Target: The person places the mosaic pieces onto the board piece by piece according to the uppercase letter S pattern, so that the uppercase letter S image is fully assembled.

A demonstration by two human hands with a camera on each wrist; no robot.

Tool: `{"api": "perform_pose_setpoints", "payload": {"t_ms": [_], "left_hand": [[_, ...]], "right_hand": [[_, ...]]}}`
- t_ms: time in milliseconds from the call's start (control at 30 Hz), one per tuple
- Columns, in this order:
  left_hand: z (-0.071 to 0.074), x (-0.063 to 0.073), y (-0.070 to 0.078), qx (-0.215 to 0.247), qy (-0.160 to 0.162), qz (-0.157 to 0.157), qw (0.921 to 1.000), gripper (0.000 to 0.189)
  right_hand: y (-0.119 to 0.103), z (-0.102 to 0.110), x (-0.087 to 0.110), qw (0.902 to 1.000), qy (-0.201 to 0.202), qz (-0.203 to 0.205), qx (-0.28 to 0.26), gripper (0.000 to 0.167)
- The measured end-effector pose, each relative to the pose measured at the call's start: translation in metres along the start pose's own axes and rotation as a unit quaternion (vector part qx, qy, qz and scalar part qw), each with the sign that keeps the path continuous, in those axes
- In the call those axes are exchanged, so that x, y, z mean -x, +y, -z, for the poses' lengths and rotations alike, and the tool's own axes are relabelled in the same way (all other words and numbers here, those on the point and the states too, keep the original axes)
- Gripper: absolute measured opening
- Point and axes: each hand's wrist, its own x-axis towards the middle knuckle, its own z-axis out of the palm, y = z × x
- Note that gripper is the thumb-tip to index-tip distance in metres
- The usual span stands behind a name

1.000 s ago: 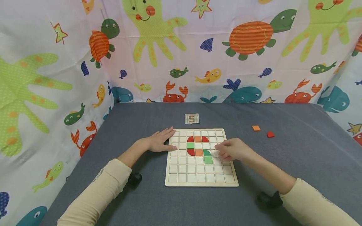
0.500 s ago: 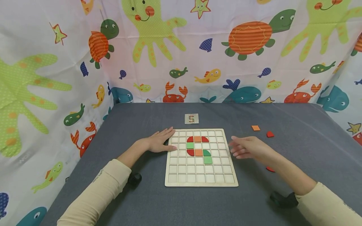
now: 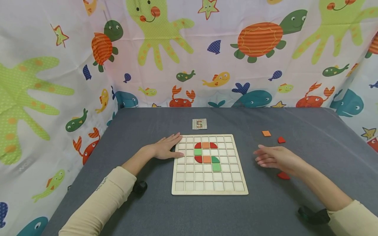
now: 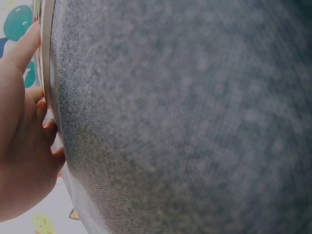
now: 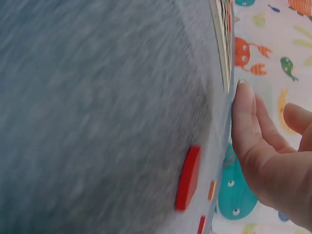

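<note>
A wooden grid board [image 3: 210, 193] lies on the table. Set in its cells, in a curved line, are red quarter-circle tiles [image 3: 198, 159], orange square tiles [image 3: 207, 159], green square tiles [image 3: 217, 167] and a green quarter-circle tile [image 3: 215, 159]. My left hand [image 3: 166, 148] rests with spread fingers on the board's left edge; the left wrist view shows its thumb [image 4: 25, 48] against the rim. To the right of the board, my right hand [image 3: 277, 158] is above the table, fingers loosely extended and holding nothing. Close by it is a loose red quarter-circle tile [image 3: 283, 175], also red in the right wrist view.
Farther back on the right lie a loose orange square tile [image 3: 266, 133] and another red quarter-circle tile [image 3: 281, 140]. A small card [image 3: 199, 124] with an S-shaped pattern on a grid lies behind the board. A printed curtain [image 3: 165, 88] surrounds the dark grey table [image 3: 147, 213].
My right hand has drawn back from the board's right columns and moved right over the table, its fingers loosening. The near red tile has come into view. My left hand stays put.
</note>
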Motion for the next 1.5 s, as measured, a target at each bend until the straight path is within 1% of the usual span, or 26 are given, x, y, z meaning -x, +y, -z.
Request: {"api": "perform_pose_setpoints", "payload": {"t_ms": [167,267,433,667,767,933,1033,1100,1200,1300,1500], "left_hand": [[0.000,0.001,0.000,0.001,0.000,0.003,1.0000,0.088],[-0.001,0.001,0.000,0.002,0.000,0.000,1.0000,0.088],[-0.001,0.002,-0.001,0.007,0.000,-0.003,1.0000,0.088],[-0.001,0.003,-0.004,0.005,-0.003,-0.004,1.0000,0.089],[-0.002,0.003,-0.006,0.007,-0.003,-0.006,1.0000,0.092],[-0.004,0.000,-0.009,0.001,-0.003,0.002,1.0000,0.092],[-0.005,0.000,-0.008,-0.001,-0.005,0.008,1.0000,0.091],[-0.004,0.000,-0.007,0.003,-0.005,0.007,1.0000,0.090],[-0.002,0.002,-0.004,0.006,-0.008,0.007,0.9999,0.090],[0.001,0.003,-0.001,0.008,-0.007,0.003,0.9999,0.089],[0.001,0.001,0.000,0.000,-0.005,0.003,1.0000,0.089]], "right_hand": [[0.009,0.010,0.006,1.0000,0.002,-0.001,0.007,0.065],[0.013,0.015,0.009,0.9999,-0.005,0.000,0.014,0.064],[0.018,0.021,0.013,0.9985,-0.019,0.000,0.051,0.061],[0.025,0.029,0.019,0.9959,-0.002,-0.009,0.090,0.059],[0.029,0.033,0.022,0.9956,-0.001,-0.007,0.093,0.058],[0.034,0.039,0.026,0.9957,-0.006,0.007,0.092,0.056],[0.038,0.041,0.028,0.9947,-0.004,0.017,0.101,0.053],[0.040,0.042,0.031,0.9923,0.003,0.025,0.121,0.050],[0.044,0.044,0.036,0.9853,0.012,0.048,0.163,0.046],[0.048,0.047,0.041,0.9769,0.010,0.084,0.196,0.043],[0.055,0.049,0.046,0.9723,-0.020,0.140,0.186,0.038]]}}
